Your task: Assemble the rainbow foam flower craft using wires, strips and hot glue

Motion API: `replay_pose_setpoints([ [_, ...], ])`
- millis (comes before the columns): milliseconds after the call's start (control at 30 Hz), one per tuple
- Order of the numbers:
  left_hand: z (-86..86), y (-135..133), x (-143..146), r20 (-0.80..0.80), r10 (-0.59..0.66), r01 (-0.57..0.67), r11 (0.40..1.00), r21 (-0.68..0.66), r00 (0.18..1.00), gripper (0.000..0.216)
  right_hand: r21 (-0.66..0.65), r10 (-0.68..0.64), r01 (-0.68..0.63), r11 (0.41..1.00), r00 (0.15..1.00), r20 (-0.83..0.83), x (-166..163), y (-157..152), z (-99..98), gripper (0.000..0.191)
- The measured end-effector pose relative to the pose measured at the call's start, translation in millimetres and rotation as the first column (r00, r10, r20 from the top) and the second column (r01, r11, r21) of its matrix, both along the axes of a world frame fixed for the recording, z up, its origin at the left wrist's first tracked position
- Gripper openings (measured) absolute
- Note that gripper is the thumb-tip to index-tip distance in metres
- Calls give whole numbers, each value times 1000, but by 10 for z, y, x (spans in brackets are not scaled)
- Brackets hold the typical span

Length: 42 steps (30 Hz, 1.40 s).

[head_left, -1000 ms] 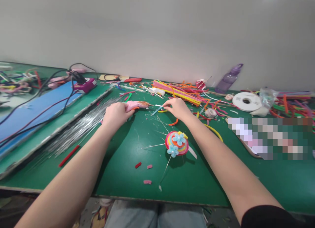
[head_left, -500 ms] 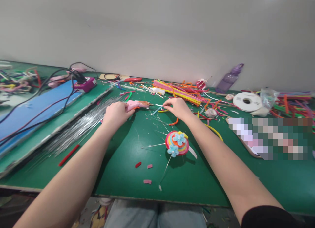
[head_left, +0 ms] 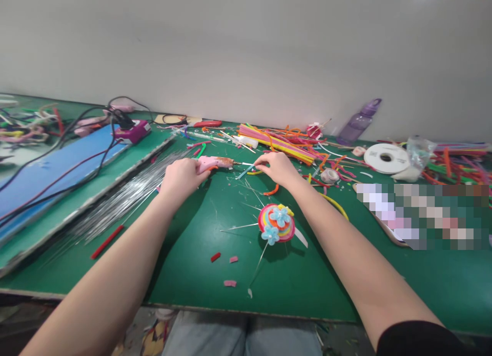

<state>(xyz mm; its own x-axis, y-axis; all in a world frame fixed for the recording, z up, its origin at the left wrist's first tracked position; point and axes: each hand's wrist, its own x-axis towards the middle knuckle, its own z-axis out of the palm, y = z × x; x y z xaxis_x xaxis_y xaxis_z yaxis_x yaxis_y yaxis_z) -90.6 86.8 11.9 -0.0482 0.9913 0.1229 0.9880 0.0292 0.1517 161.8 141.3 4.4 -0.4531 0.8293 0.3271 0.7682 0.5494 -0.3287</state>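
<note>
My left hand (head_left: pixel 180 182) is wrapped round a pink glue gun (head_left: pixel 215 163) that points right. Fingers pinched together, my right hand (head_left: pixel 277 168) holds a thin white strip (head_left: pixel 248 164) at the gun's nozzle. A short light-blue strip (head_left: pixel 245 172) lies just below the nozzle, close to my right fingertips. Nearer to me, between my forearms, stands a round multicoloured piece (head_left: pixel 277 224) with two light-blue flowers on it. Thin clear stems stick out from its sides.
Clear thin rods (head_left: pixel 123 202) lie left. Behind my right hand is a bundle of coloured pipe cleaners (head_left: pixel 277 143). A purple bottle (head_left: pixel 359 123), a white spool (head_left: pixel 386 158) and a blurred-out flat object (head_left: pixel 384 217) are on the right. A purple power socket (head_left: pixel 134 132) trails black cables.
</note>
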Motion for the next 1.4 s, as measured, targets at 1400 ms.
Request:
replay_pose_setpoints([
  [1400,2,-3,2,-26,-7,7,1000,-8,1000,37,-9,17,-16,1000,1000,8,11,7,-10,12],
])
